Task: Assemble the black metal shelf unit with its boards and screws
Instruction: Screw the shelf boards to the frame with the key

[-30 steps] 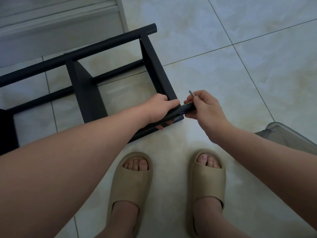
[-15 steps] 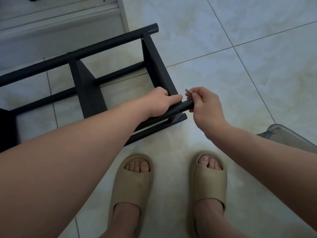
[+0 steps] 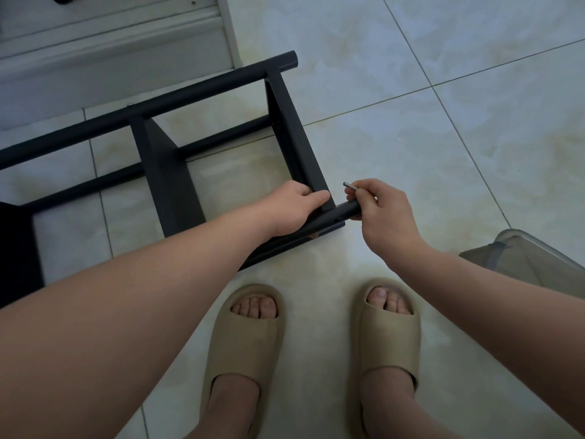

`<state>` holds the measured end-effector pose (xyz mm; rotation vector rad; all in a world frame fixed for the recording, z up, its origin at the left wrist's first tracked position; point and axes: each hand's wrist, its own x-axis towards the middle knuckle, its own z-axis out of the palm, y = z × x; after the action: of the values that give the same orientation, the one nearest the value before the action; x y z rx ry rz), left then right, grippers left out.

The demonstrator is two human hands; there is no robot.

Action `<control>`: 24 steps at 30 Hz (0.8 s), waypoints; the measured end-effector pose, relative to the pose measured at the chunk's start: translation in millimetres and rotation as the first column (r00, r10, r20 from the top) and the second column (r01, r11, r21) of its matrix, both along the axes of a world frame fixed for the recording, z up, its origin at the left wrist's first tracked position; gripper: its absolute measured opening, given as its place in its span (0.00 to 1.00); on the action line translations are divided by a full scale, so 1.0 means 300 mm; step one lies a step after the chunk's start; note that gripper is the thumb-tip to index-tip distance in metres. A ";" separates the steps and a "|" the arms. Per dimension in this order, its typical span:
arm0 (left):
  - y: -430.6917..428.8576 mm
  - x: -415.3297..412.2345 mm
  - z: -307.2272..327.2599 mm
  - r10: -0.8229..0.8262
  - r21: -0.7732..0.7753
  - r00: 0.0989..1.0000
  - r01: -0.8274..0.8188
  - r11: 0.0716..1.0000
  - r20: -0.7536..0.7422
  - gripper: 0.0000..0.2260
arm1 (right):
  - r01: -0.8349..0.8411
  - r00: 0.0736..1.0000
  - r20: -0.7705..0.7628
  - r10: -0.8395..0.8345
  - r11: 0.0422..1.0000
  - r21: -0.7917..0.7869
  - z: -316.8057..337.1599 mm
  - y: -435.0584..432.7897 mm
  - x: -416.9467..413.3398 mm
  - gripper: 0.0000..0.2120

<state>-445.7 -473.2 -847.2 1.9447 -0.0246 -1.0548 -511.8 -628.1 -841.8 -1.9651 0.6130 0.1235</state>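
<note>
Black metal shelf frame [image 3: 286,131]: part-built, lying on its side on the tiled floor [image 3: 443,153], its end crosspiece running away from the left fingertips.

Near tube [image 3: 342,213]: lowest rail of the frame, passing under the left palm, with its open end poking out just below the right thumb and forefinger.

Left hand [image 3: 291,209]: fingers wrapped round the near tube, right against the corner joint, with one fingertip showing beneath the rail. Judged to be a steadying grip, so the frame cannot roll or slide while the joint is worked.

Right hand [image 3: 386,217]: thumb and forefinger pinching a slim grey tool, probably a hex key [image 3: 349,186], its free end sticking out past the fingertips toward the crosspiece. Remaining fingers curled near the tube end; contact there cannot be told. Tool held close to the corner, presumably for a screw at that joint; no screw visible.

Beige slippers [image 3: 247,337]: well below both hands.

Clear plastic container [image 3: 538,264]: beyond the right wrist, well apart from the frame.
</note>
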 end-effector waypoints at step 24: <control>0.008 -0.049 -0.025 0.049 0.011 0.990 -0.051 0.999 0.129 0.21 | -0.295 0.927 0.153 0.342 0.919 -0.263 0.048 -0.034 -0.159 0.09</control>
<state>-460.4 -470.9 -854.8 2.0131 -0.0394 -0.8980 -559.6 -638.4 -827.3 -2.2656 0.1766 0.0585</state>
